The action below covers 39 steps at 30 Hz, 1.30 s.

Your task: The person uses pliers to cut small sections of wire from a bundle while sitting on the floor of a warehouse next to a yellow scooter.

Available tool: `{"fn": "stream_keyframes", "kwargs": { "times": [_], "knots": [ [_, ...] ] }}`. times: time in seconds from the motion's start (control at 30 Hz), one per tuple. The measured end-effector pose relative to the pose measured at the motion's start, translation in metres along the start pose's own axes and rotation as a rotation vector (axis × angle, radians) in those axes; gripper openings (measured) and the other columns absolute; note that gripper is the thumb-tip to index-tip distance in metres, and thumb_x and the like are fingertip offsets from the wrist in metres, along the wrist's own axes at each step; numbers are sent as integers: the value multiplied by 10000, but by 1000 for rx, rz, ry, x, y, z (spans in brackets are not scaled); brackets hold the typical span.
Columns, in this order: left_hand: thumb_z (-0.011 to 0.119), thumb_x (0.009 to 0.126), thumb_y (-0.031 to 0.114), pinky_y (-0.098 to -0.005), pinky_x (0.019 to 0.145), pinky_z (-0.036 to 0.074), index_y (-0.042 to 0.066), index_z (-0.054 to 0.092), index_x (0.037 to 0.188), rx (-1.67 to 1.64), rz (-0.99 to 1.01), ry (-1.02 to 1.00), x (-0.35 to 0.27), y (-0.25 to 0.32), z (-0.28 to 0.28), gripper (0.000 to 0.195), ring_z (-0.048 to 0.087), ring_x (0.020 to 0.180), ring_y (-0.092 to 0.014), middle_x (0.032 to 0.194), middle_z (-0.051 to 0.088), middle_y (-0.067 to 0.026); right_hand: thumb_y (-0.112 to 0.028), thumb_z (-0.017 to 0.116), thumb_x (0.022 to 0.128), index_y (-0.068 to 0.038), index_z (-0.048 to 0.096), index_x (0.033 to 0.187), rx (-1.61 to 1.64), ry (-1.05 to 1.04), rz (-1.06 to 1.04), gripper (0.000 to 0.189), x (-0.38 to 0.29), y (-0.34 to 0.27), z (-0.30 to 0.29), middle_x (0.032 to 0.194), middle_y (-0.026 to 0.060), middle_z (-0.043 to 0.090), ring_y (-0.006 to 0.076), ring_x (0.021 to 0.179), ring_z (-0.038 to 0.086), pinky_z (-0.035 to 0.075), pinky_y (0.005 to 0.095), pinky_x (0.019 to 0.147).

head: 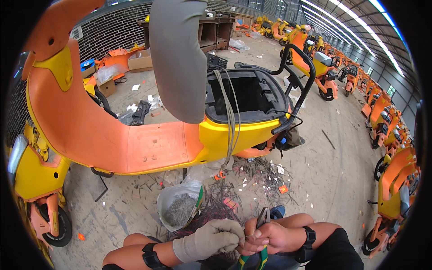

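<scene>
My left hand (214,238), in a light grey work glove, pinches one end of a thin wire (249,235). Bare, my right hand (271,238) is wrapped around combination pliers (263,217) with green-and-yellow handles, jaws pointing up. The wire spans the short gap between my two hands; whether the right fingers also grip it, I cannot tell. Just beyond my left hand stands a bag (180,206) full of fine wire-like scraps. Farther off, a bundle of grey cables (230,111) drapes over the side of an orange-and-yellow electric scooter (155,145), across its uncovered black storage compartment (236,91).
The scooter's grey seat (179,60) is tipped up. Dark and pink cable scraps (219,209) litter the floor before me. A second scooter (44,175) stands at left. Several scooters (398,179) line the right side. Cardboard boxes (140,60) sit near the brick wall.
</scene>
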<state>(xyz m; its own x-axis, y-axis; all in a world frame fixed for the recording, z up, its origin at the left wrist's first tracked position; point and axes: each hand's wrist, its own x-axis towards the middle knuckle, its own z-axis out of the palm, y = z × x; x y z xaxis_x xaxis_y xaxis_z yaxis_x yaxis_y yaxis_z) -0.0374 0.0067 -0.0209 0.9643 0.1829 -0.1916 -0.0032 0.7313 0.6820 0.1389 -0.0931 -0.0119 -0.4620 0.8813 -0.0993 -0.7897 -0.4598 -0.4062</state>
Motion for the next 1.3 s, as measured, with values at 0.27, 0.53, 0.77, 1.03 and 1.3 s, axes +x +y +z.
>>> {"fn": "stream_keyframes", "kwargs": {
  "times": [0.27, 0.53, 0.77, 1.03, 1.3],
  "knots": [
    [527, 853, 58, -271, 507, 283, -19, 595, 889, -116, 32, -20, 5, -1, -9, 109, 366, 526, -114, 594, 426, -33, -202, 493, 840, -132, 456, 595, 6, -117, -2, 258, 10, -3, -4, 469, -66, 354, 82, 510, 403, 340, 285, 620],
    [493, 929, 85, -221, 535, 331, -6, 586, 984, -19, -24, -32, 0, -15, -5, 141, 416, 573, -83, 664, 471, -10, -196, 503, 868, -127, 434, 595, -14, 67, -284, 290, 7, -44, 3, 500, -47, 377, 101, 520, 412, 374, 292, 591],
    [540, 957, 116, -230, 555, 346, -42, 596, 1028, 67, 135, 285, 9, 8, -16, 182, 417, 600, -90, 715, 509, -31, -53, 500, 896, 35, 563, 948, -269, 471, -317, 121, 18, -52, -20, 611, 21, 423, 145, 583, 416, 396, 329, 593],
    [586, 956, 156, -225, 613, 436, -16, 640, 1028, 774, 283, 515, 14, 26, -19, 193, 519, 655, -70, 778, 599, -14, -58, 521, 892, 89, 581, 966, -461, 563, -175, 175, 9, -48, -13, 634, 44, 493, 121, 583, 469, 403, 281, 588],
    [714, 834, 207, -294, 706, 493, 92, 660, 1118, 1396, 509, 470, 11, 34, -21, 311, 609, 787, -176, 875, 629, -87, -59, 549, 875, 58, 631, 937, -679, 576, 52, 156, 10, -34, -23, 644, 39, 537, 114, 568, 487, 403, 245, 559]
  ]
}}
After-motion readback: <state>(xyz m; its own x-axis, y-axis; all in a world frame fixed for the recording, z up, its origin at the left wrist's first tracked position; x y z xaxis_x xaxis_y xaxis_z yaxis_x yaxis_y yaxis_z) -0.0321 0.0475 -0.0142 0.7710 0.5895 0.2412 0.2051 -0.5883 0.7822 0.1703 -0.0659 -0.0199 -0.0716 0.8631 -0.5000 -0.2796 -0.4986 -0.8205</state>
